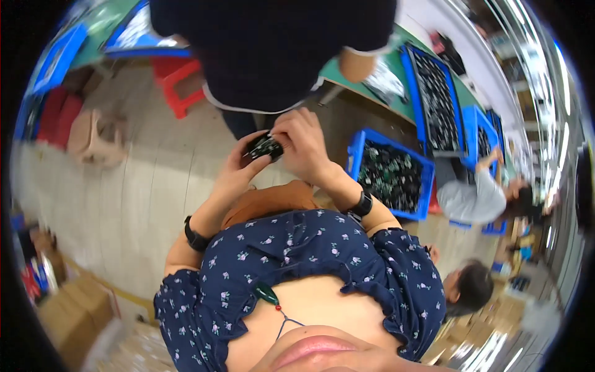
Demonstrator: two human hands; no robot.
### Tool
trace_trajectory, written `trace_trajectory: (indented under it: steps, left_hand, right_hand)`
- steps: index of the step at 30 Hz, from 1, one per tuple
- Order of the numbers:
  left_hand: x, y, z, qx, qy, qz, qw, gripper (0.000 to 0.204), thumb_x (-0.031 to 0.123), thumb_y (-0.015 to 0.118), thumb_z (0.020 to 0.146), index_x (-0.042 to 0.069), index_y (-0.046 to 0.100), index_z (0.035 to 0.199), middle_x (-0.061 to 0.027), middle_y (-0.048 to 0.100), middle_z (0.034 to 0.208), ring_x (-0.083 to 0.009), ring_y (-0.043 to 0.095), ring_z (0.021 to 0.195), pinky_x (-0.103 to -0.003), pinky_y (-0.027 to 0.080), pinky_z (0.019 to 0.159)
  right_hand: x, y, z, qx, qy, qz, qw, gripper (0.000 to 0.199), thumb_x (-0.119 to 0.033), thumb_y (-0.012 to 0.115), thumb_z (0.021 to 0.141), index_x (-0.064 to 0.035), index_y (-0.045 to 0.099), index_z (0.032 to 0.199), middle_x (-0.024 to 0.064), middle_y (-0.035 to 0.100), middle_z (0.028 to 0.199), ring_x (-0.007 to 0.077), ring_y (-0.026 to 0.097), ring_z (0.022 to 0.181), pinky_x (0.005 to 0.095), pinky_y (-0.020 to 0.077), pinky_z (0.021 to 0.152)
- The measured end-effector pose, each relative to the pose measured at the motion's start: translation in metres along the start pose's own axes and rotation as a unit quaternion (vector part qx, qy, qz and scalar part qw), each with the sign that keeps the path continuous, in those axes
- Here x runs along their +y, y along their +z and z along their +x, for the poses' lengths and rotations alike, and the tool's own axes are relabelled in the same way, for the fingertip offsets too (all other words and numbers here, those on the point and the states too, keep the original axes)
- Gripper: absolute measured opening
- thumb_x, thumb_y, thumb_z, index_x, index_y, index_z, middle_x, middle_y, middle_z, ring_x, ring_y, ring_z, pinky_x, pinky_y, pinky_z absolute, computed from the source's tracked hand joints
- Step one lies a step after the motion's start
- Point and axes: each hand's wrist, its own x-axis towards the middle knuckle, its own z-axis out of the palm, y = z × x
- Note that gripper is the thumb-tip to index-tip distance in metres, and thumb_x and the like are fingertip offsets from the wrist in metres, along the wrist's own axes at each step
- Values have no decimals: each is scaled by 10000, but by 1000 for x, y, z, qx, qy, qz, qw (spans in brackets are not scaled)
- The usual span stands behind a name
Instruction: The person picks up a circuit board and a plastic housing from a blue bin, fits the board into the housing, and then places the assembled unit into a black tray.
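A small black part point(264, 147) with pale or shiny spots on it is held in front of my waist. My left hand point(243, 166) is closed round it from the left and below, thumb along its near edge. From the right, my right hand point(305, 141) has its bent fingertips pressed on the part's upper right edge. The fingers cover some of the part, and its exact kind cannot be made out. Right of my right forearm, a blue crate point(354, 162) holds many small black and green pieces.
A person in a dark top point(266, 49) stands just ahead. Green tables carry a blue tray point(409, 71) of black parts at right. A red stool point(176, 84) and a beige stool point(97, 137) stand left. Cardboard boxes point(77, 313) lie lower left. Other people point(474, 198) are at right.
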Motion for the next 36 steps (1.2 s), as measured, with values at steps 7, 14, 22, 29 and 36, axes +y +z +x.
trace_trajectory:
  steps: [7,14,22,29,36]
  left_hand:
    - [-1,61,41,-158,-68,53,984,437,47,555,838,-7,423,1252,-132,543,1124,-236,602,946,-347,519,822]
    - [-48,137,109,-262,-164,41,950,393,45,547,853,-17,442,1226,-115,561,1064,-201,600,890,-323,520,774]
    - [-76,259,146,-355,-146,86,920,438,45,603,831,-3,443,1236,-80,554,1063,-148,574,916,-272,473,820]
    - [-105,333,184,-408,-205,92,885,493,10,642,797,8,432,1242,-88,566,1073,-156,596,900,-269,494,776]
    - [-111,382,190,-437,-220,87,868,506,17,641,804,-6,411,1255,-96,535,1135,-179,581,978,-300,480,862]
  right_hand:
    - [12,-73,-45,51,258,55,963,141,81,522,735,-23,485,823,104,459,780,240,457,716,306,385,623]
    - [56,-129,-106,181,367,13,912,116,57,525,773,-29,473,831,94,485,831,213,490,733,286,407,669]
    - [77,-214,-156,344,362,-54,864,69,6,535,845,-35,480,851,85,532,874,160,497,765,272,415,688]
    - [121,-286,-186,366,362,-15,857,100,56,508,839,-35,477,864,49,497,835,116,467,725,228,402,666]
    - [129,-326,-207,395,315,-63,860,83,22,543,853,-29,485,883,46,517,853,107,472,751,228,404,675]
